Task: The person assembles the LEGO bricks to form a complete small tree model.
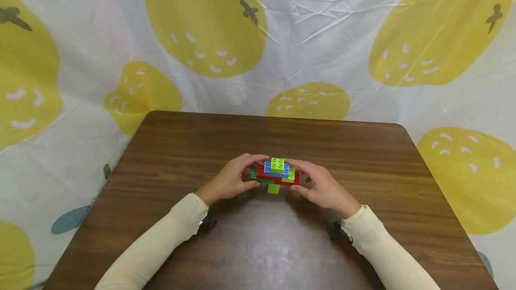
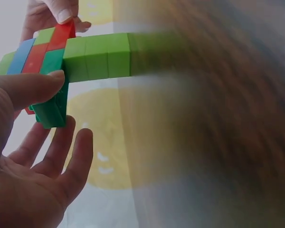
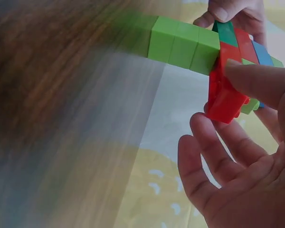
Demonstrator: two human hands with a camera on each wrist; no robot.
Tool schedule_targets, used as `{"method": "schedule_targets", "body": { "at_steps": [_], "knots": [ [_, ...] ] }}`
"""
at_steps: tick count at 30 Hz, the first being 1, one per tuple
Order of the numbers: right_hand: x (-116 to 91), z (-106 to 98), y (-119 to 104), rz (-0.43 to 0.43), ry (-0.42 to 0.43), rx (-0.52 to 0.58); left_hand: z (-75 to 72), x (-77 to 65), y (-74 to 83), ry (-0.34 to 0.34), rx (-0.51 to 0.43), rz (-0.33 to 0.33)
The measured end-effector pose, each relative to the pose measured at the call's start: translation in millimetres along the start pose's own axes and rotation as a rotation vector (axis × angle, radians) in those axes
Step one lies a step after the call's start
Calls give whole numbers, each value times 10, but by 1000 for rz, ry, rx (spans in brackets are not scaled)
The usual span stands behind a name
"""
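Observation:
A tree-shaped build of toy building bricks (image 1: 277, 174) stands upright on the wooden table. Its stem is a stack of light green bricks (image 2: 97, 57). Wider layers sit above: a dark green brick (image 2: 52, 107) and a red brick (image 3: 225, 102) lowest, then red and light green, a blue brick (image 1: 267, 168), and a light green brick (image 1: 277, 164) on top. My left hand (image 1: 230, 177) holds the dark green end, thumb on the near side and fingertips behind. At the opposite end, my right hand (image 1: 321, 185) holds the red brick between thumb and fingers.
The brown table (image 1: 258, 245) has rounded far corners. Behind and beside it hangs a white curtain (image 1: 314, 21) printed with large yellow fruit. Dark wrist devices (image 1: 208, 222) show under both cuffs.

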State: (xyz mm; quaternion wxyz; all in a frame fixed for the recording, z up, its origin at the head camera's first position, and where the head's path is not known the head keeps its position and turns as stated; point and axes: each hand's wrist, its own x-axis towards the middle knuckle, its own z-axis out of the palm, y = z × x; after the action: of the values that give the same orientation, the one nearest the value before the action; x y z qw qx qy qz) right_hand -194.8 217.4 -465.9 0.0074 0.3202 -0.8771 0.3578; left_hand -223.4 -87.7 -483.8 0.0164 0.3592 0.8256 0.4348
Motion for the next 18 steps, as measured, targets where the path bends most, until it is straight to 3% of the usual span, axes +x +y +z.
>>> {"method": "schedule_targets", "body": {
  "at_steps": [5, 18],
  "knots": [
    [-20, 11, 20, -14, -3, 6, 2, -20, -16, 5, 18, 13],
    [-3, -36, -2, 45, 15, 54, -166, 67, 6, -95, -129, -77]
  ]
}}
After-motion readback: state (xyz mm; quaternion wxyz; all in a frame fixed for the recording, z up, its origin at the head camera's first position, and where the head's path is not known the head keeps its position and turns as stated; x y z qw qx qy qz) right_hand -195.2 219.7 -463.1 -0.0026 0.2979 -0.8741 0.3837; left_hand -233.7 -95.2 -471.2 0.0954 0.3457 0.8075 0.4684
